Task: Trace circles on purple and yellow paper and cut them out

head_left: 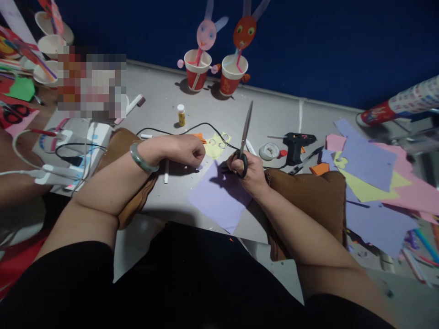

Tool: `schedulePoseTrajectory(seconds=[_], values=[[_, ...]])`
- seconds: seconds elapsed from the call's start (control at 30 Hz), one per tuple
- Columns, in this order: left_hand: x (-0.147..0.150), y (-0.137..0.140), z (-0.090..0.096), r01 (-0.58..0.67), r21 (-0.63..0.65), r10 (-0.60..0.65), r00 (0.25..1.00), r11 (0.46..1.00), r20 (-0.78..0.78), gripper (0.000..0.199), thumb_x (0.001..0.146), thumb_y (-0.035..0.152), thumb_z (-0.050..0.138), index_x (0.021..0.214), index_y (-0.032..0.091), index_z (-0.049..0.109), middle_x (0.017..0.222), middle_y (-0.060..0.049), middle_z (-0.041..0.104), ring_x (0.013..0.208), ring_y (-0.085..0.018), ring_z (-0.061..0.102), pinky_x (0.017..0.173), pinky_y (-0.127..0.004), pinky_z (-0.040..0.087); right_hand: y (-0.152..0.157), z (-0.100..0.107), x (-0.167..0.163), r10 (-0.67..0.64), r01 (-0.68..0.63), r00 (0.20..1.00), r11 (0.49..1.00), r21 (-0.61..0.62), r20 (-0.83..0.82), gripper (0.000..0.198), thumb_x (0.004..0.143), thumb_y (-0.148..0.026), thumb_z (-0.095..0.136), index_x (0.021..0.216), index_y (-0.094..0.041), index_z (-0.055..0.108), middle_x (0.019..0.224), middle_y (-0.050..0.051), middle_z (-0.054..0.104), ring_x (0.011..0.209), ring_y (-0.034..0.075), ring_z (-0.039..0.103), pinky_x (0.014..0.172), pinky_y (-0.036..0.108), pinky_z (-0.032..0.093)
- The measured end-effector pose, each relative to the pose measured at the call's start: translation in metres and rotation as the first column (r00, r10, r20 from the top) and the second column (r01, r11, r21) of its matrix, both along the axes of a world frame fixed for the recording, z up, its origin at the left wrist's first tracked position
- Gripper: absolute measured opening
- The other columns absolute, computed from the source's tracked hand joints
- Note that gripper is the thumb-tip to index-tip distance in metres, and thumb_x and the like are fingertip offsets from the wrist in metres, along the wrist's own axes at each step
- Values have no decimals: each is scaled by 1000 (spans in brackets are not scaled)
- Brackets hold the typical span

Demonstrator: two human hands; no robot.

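Observation:
My right hand point(252, 172) is closed around the black handles of a pair of scissors point(246, 128), whose blades point up and away from me. Beneath it lies a sheet of purple paper point(219, 201) on the grey table. To the left, my left hand point(192, 151) hangs over the table with its fingers curled in; whether anything is between them is hidden. Between the two hands is a yellow paper piece point(214, 147) with small round outlines on it. A few orange paper bits point(199, 136) lie just behind my left hand.
Two paper cups point(197, 75) with paper-faced figures stand at the back. A glue gun point(294, 148), a tape roll point(269, 151) and coloured paper sheets point(368, 160) lie right. Brown cushions point(308, 201) sit under my forearms. A power strip point(82, 155) and another person's arm are left.

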State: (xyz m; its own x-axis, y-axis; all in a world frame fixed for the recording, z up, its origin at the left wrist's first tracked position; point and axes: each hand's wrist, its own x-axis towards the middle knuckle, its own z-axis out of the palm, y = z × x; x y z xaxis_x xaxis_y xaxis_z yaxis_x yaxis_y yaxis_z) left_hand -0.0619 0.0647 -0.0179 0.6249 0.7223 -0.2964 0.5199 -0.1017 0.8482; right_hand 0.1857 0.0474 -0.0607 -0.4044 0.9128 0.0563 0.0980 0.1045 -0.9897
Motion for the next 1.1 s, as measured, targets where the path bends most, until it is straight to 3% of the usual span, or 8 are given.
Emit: schedulePoseTrajectory(seconds=[0.2, 0.43, 0.53, 0.77, 0.97, 1.03, 1.1], values=[[9, -5, -5, 53, 75, -32, 964, 996, -262, 19, 60, 13, 71, 46, 22, 61, 47, 1, 52, 48, -14, 42, 57, -31, 29, -1, 0, -3, 20, -20, 1000, 1000, 15, -7, 66, 69, -85, 71, 61, -22, 52, 58, -2, 51, 56, 13, 44, 57, 31, 37], [1, 3, -7, 63, 250, 67, 875, 966, -479, 15, 62, 18, 70, 50, 23, 61, 49, 0, 52, 51, -16, 42, 58, -30, 30, -1, -4, -2, -18, 18, 1000, 999, 40, 5, 65, 70, -84, 71, 62, -22, 53, 59, -2, 52, 56, 12, 43, 56, 31, 37], [-4, 6, -11, 47, 317, 96, 901, 947, -422, 15, 61, 18, 69, 49, 23, 60, 47, 0, 50, 51, -16, 42, 57, -30, 31, 0, -5, -1, -75, 75, 997, 996, 47, -7, 66, 71, -86, 69, 63, -23, 52, 59, -2, 51, 55, 12, 43, 55, 31, 35], [4, 2, -16, -191, 202, 237, 944, 960, -232, 25, 49, 7, 76, 43, 23, 59, 46, 2, 48, 53, -16, 43, 63, -32, 34, -1, -2, -2, -108, 108, 994, 993, 41, -3, 65, 73, -85, 68, 64, -23, 53, 60, -2, 49, 56, 12, 42, 55, 31, 34], [10, 2, -22, -176, 191, 207, 966, 966, -155, 28, 49, 10, 82, 43, 22, 58, 46, 2, 46, 60, -18, 52, 63, -30, 36, -1, -3, -2, -102, 102, 995, 994, 32, -12, 62, 75, -82, 69, 65, -23, 53, 60, -2, 48, 55, 11, 41, 54, 31, 34], [13, -1, -9, -127, 90, 134, 989, 988, -69, 24, 51, 12, 83, 45, 22, 62, 45, 2, 50, 54, -15, 50, 58, -29, 37, -1, -5, -2, -129, 129, 992, 991, 41, -16, 62, 76, -81, 69, 65, -23, 53, 60, -2, 48, 55, 11, 41, 54, 30, 35], [17, -12, 16, 55, -86, -47, 995, 995, 91, 15, 58, 22, 85, 53, 24, 70, 49, 0, 58, 49, -14, 51, 52, -28, 38, 0, -6, -2, -163, 164, 986, 985, 54, -16, 60, 78, -79, 69, 65, -23, 53, 61, -2, 50, 56, 11, 42, 55, 29, 37]])
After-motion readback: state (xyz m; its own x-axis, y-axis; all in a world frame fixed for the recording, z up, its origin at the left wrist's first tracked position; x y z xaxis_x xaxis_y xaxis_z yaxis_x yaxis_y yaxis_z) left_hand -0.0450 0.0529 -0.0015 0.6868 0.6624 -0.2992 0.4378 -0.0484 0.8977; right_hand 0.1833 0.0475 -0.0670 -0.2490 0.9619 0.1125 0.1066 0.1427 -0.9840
